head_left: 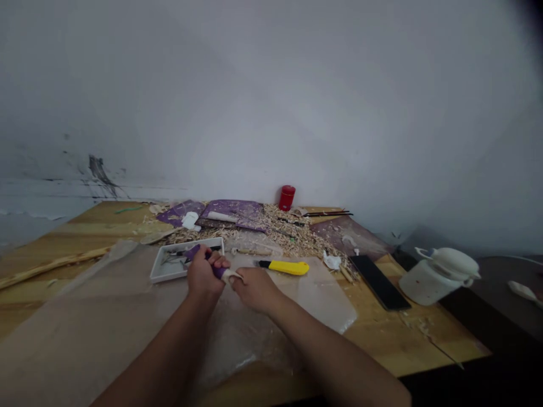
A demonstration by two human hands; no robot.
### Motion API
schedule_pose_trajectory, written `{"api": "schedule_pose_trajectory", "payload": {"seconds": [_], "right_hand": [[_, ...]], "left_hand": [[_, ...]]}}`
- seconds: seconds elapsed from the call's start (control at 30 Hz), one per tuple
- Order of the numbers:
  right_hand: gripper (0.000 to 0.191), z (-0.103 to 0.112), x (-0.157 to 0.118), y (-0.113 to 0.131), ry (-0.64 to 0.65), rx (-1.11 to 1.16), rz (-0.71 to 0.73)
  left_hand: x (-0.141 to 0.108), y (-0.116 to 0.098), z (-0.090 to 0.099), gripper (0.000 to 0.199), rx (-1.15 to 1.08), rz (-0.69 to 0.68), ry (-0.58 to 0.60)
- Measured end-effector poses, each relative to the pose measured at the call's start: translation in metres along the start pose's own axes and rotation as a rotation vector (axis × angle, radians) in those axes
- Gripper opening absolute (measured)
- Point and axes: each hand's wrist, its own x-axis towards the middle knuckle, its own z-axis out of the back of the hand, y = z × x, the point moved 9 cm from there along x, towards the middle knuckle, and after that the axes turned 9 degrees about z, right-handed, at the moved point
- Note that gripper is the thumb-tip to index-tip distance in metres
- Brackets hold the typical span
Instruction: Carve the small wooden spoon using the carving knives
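Fingers (218, 259) over plastic-sheeted wooden table (382, 333)

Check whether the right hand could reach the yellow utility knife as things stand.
Probably yes: the right hand sits close to the yellow utility knife with nothing between them on the plastic sheet, though it would first have to release the pale piece it holds.

Left hand (205, 276) around a purple-handled tool (193, 252); right hand (254, 289) on a pale wood piece (231, 276); yellow utility knife (283, 267) just beyond
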Motion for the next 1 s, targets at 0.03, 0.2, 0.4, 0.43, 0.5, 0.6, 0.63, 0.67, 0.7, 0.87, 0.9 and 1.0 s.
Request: {"api": "schedule_pose_trajectory", "payload": {"seconds": [0.03, 0.2, 0.4, 0.43, 0.5, 0.6, 0.63, 0.67, 0.7, 0.87, 0.9, 1.0], "right_hand": [[0.030, -0.001, 0.001, 0.000, 0.020, -0.043, 0.024], [0.029, -0.009, 0.002, -0.001, 0.024, -0.117, 0.057], [0.025, -0.016, 0.000, -0.005, 0.050, -0.246, 0.033], [0.024, -0.014, -0.001, -0.004, 0.060, -0.268, 0.046], [0.024, -0.012, -0.004, -0.004, 0.072, -0.298, 0.068], [0.023, -0.013, -0.005, -0.005, 0.070, -0.301, 0.059], [0.023, -0.015, -0.005, -0.005, 0.066, -0.293, 0.049], [0.023, -0.016, -0.005, -0.006, 0.059, -0.285, 0.042], [0.024, -0.017, -0.005, -0.006, 0.048, -0.279, 0.038], [0.027, -0.012, -0.008, -0.004, 0.017, -0.267, 0.065], [0.027, -0.011, -0.009, -0.004, 0.019, -0.255, 0.071], [0.028, -0.012, -0.009, -0.006, 0.019, -0.205, 0.056]], "left_hand": [[0.003, -0.005, 0.004, 0.018, -0.007, -0.018, -0.010], [0.010, -0.010, 0.011, 0.019, -0.027, -0.070, -0.013], [0.008, -0.003, 0.009, 0.018, 0.006, -0.056, -0.017], [0.008, -0.008, 0.010, 0.019, 0.007, -0.077, -0.030], [0.008, -0.016, 0.014, 0.021, 0.001, -0.124, -0.064], [0.008, -0.005, 0.015, 0.021, 0.001, -0.083, -0.067], [0.008, 0.002, 0.013, 0.020, 0.009, -0.049, -0.040], [0.007, 0.008, 0.011, 0.019, 0.017, -0.033, -0.019], [0.005, 0.012, 0.010, 0.019, 0.023, -0.029, -0.011], [0.004, -0.002, 0.012, 0.018, 0.022, -0.098, -0.027], [0.004, -0.008, 0.013, 0.019, 0.010, -0.126, -0.040], [0.003, -0.007, 0.015, 0.020, -0.013, -0.127, -0.067]]}}
